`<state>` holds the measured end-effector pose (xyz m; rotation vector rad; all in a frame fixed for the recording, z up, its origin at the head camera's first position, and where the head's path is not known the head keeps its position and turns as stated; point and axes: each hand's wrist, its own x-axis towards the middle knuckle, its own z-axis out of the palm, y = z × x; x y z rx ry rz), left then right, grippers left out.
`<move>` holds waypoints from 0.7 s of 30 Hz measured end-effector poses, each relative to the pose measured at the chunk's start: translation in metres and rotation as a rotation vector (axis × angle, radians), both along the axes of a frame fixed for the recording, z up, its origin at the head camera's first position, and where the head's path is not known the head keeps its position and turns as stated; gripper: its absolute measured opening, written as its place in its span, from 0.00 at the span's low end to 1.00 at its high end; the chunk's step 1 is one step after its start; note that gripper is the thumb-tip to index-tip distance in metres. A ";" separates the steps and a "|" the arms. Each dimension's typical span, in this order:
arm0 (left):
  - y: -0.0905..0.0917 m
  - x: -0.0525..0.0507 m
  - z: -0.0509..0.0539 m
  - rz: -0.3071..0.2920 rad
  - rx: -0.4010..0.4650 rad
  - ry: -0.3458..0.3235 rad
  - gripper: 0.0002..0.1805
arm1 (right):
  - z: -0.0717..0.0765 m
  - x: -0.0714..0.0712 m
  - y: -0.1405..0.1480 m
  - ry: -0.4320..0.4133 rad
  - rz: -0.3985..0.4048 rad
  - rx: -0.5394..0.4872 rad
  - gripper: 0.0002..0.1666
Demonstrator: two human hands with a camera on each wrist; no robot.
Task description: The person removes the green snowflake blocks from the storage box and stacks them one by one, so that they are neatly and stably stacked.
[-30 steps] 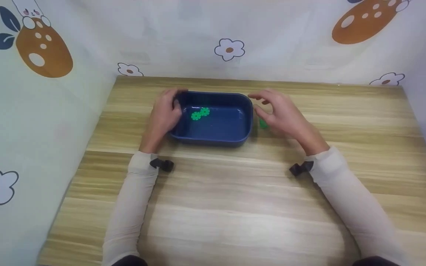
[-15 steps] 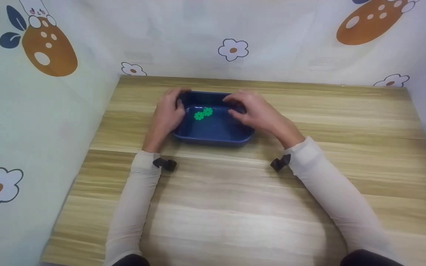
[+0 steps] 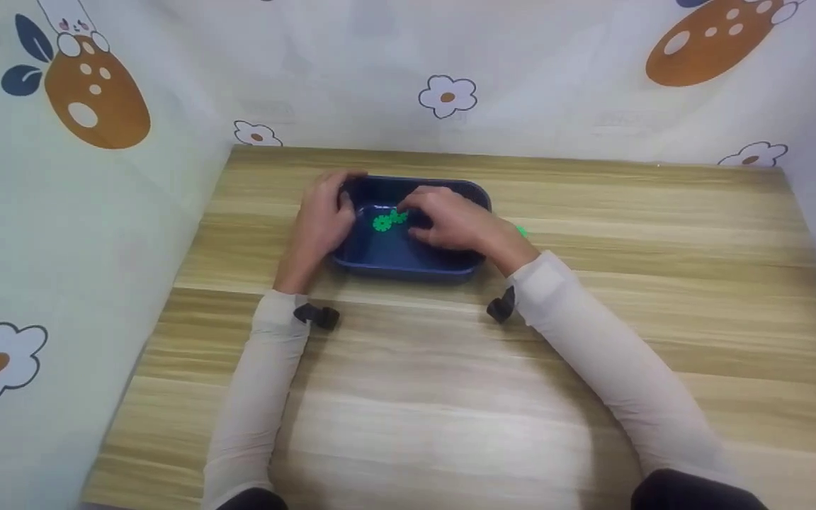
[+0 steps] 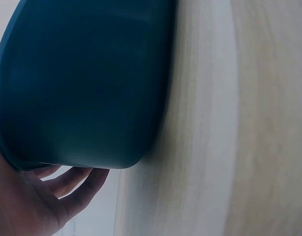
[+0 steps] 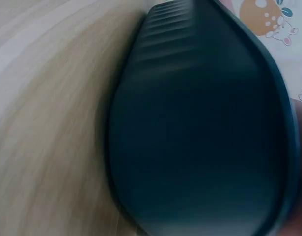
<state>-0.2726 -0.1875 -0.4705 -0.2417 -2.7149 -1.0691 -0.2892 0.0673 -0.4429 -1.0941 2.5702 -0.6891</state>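
Note:
A dark blue rectangular bin (image 3: 408, 273) stands on the table. My left hand (image 3: 323, 216) grips its left end, thumb inside the wall and fingers outside; the left wrist view shows these fingers (image 4: 82, 191) behind the bin's wall (image 4: 82, 88). Two small green notched discs (image 3: 382, 223) lie side by side on the bin's floor. Over the bin's right half is my right hand (image 3: 450, 221), thumb and forefinger apart, the fingertips close to the right-hand disc (image 3: 397, 217). Whether they touch it, I cannot tell. The right wrist view shows only the bin's outer wall (image 5: 195, 128) and a blurred edge of hand.
Another green piece (image 3: 522, 231) lies on the table just right of the bin, partly hidden by my right wrist. The wooden tabletop (image 3: 422, 397) runs back to a patterned cloth wall (image 3: 351, 78), with more cloth at the left side.
My right hand has moved left from beside the bin, over its right rim and into it, toward the green discs. The left hand keeps its grip on the bin.

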 end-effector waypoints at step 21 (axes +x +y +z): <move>0.001 0.000 0.000 0.011 0.009 -0.021 0.27 | -0.014 -0.004 -0.018 0.070 -0.012 0.050 0.23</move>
